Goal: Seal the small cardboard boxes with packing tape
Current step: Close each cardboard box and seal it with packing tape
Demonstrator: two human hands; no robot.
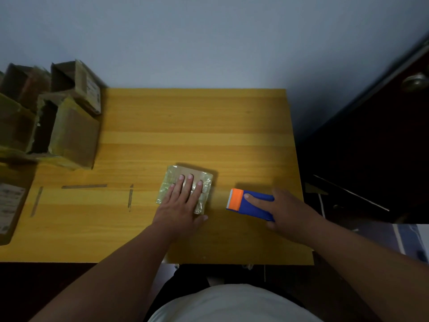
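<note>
Left hand [183,201] flat, fingers spread, pressing tape down onto small box [186,188] near worktop's front edge; right hand [285,211] grips tape dispenser [251,204], parked aside.

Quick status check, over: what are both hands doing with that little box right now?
Left hand flat, pressing small taped box on table. Right hand gripping blue-and-orange tape dispenser, apart from box. Nothing between them.
</note>
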